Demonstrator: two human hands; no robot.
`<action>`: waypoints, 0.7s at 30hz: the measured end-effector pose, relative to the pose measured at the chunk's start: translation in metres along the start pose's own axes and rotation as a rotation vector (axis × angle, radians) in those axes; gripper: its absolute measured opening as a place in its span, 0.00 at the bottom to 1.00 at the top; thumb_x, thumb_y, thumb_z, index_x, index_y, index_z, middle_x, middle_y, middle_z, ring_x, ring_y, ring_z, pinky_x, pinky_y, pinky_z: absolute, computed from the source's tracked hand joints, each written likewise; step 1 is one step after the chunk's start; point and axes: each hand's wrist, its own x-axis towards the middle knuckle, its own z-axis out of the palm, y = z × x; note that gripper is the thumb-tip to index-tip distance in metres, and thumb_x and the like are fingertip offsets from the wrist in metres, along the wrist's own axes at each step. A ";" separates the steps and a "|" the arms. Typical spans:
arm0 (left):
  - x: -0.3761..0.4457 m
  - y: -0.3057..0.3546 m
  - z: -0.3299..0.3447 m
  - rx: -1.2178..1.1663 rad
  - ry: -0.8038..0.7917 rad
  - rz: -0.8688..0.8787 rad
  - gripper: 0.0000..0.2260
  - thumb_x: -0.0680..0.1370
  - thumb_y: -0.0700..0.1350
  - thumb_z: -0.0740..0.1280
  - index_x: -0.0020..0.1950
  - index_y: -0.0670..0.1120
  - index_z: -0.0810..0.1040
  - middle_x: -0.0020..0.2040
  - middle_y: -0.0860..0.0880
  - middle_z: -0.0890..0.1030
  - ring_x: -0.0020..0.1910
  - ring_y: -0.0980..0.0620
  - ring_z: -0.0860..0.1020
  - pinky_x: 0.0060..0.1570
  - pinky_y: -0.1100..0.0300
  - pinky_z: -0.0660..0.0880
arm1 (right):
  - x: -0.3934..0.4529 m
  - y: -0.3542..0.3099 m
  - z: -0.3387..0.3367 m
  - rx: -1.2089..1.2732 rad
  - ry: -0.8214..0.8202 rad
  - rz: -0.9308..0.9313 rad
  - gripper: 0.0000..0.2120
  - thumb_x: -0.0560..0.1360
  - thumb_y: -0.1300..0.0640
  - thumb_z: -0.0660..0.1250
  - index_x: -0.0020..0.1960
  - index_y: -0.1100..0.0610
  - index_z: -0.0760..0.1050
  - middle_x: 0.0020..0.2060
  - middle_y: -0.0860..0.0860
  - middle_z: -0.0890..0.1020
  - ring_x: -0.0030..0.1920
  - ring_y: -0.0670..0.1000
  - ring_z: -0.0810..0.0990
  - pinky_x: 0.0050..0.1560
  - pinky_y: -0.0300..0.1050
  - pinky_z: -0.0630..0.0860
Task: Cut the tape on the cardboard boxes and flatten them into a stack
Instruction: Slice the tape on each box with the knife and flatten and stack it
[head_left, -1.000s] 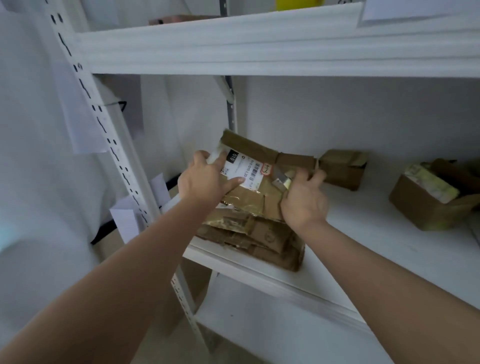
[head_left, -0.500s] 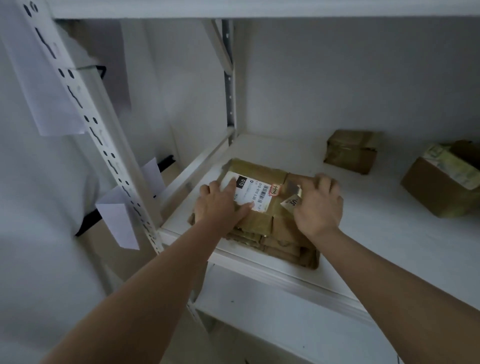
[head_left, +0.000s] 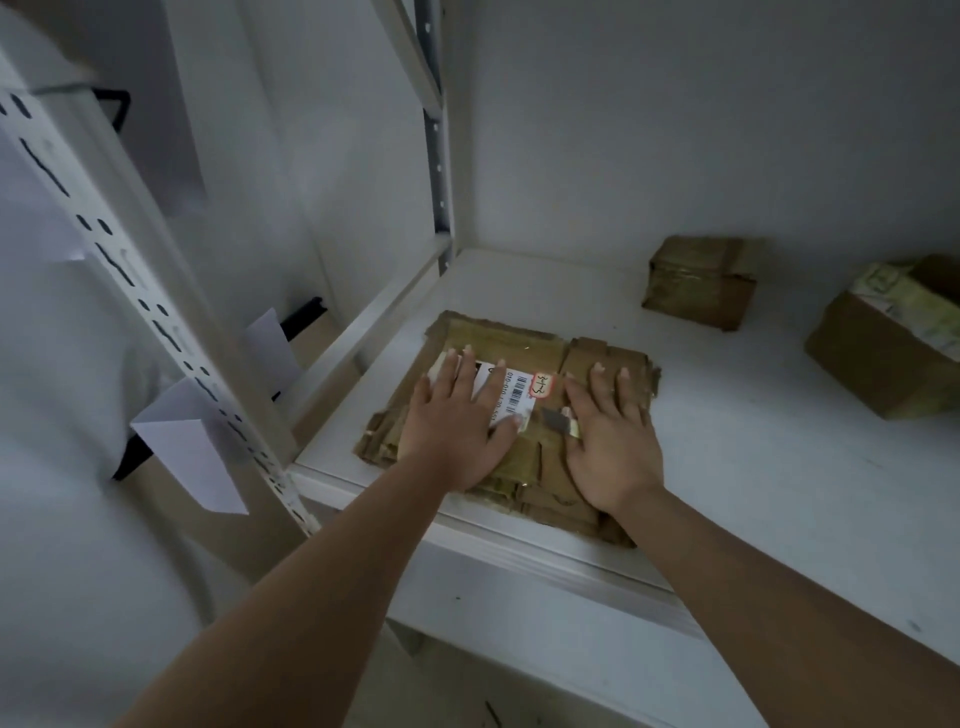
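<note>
Item: stack of flattened cardboard boxes (head_left: 506, 343), lying at the near left corner of a white shelf (head_left: 727, 467), its near edge about flush with the shelf lip. Probable reason for position: the corner keeps the pile squared beside the upright post (head_left: 156, 291) and leaves the rest of the shelf for the boxes not yet done. Top sheet bears a white shipping label (head_left: 511, 389) with barcode and a red-ringed handwritten mark. Left hand (head_left: 457, 426): palm down on the label side of the pile, fingers (head_left: 496, 387) straight and spread wide, pressing, gripping nothing. Right hand (head_left: 613, 431): palm down on the right part of the pile, fingers (head_left: 597, 384) straight and close together, likewise pressing and holding nothing. Judged purpose: both hands bear down to keep the springy card flat and level. Still unflattened: small taped box (head_left: 701, 280) at far right, well apart from the pile; larger open box (head_left: 883, 348) at the right edge. No cutting tool visible.
</note>
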 end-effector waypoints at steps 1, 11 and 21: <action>0.000 0.000 0.001 -0.002 0.002 0.000 0.30 0.80 0.62 0.42 0.78 0.52 0.36 0.79 0.43 0.39 0.77 0.45 0.37 0.75 0.45 0.42 | 0.000 0.000 0.001 0.002 0.004 0.003 0.30 0.80 0.50 0.54 0.78 0.48 0.46 0.78 0.51 0.44 0.77 0.57 0.39 0.76 0.55 0.46; 0.001 0.001 -0.001 -0.044 -0.072 -0.003 0.50 0.64 0.79 0.39 0.78 0.53 0.34 0.78 0.41 0.36 0.76 0.44 0.34 0.75 0.42 0.41 | 0.005 0.004 0.005 0.047 -0.041 0.015 0.27 0.81 0.48 0.52 0.78 0.47 0.48 0.78 0.52 0.45 0.76 0.58 0.39 0.76 0.56 0.42; 0.011 0.010 -0.049 0.020 -0.257 -0.024 0.51 0.66 0.79 0.53 0.79 0.52 0.42 0.79 0.41 0.39 0.77 0.39 0.37 0.71 0.33 0.41 | -0.007 0.013 -0.054 0.620 0.085 0.229 0.19 0.82 0.49 0.52 0.62 0.58 0.73 0.59 0.58 0.77 0.63 0.59 0.73 0.59 0.48 0.68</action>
